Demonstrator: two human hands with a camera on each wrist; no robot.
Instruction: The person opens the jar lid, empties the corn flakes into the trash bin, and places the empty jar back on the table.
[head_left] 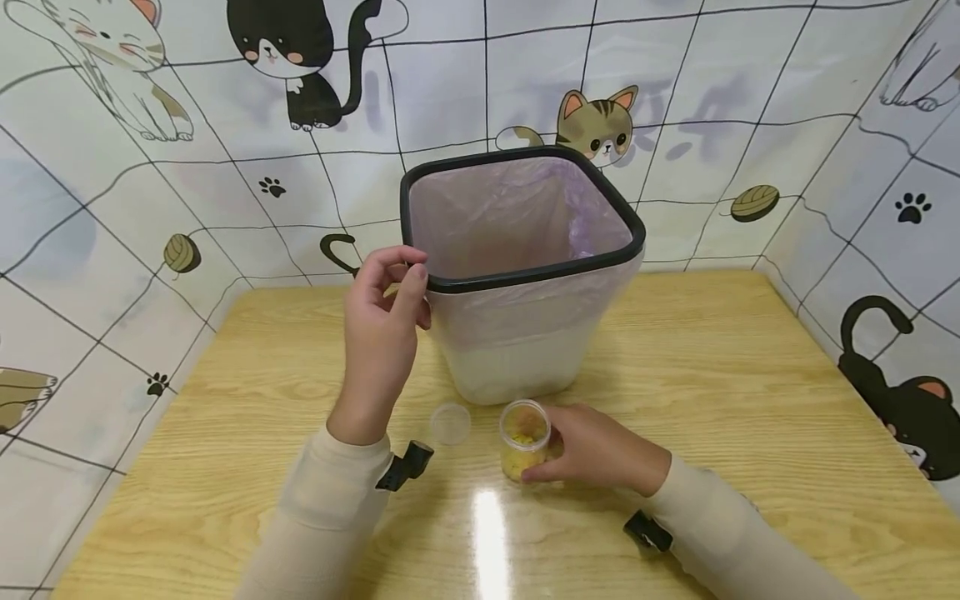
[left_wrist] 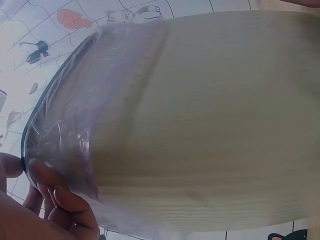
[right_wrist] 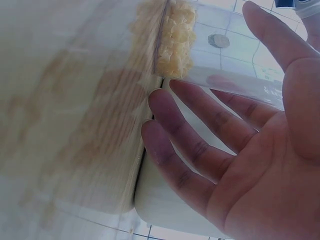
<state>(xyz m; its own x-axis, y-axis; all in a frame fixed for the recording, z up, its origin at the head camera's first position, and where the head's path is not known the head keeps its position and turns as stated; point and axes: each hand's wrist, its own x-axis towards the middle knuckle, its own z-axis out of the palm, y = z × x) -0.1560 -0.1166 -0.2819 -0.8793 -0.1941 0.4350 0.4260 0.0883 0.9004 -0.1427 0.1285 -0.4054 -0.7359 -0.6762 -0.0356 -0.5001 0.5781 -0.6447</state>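
Note:
A white trash bin (head_left: 517,367) with a black rim (head_left: 525,282) and a thin purple-tinted bag (left_wrist: 75,125) lining it stands at the back of the table. My left hand (head_left: 384,312) pinches the rim at its near left corner, with thumb and fingers (left_wrist: 75,207) on either side. Just in front of the bin stands a small clear jar (head_left: 514,460), uncapped and partly filled with small yellow pieces (right_wrist: 176,37). My right hand (head_left: 592,446) curves round the jar from the right, its thumb in front and fingers behind. How firmly it holds is unclear.
A round, translucent lid (head_left: 451,424) lies flat left of the jar. Cat-patterned sheeting (head_left: 450,92) covers the walls behind and at both sides of the wooden table (head_left: 247,433). A bright light reflection falls near the front.

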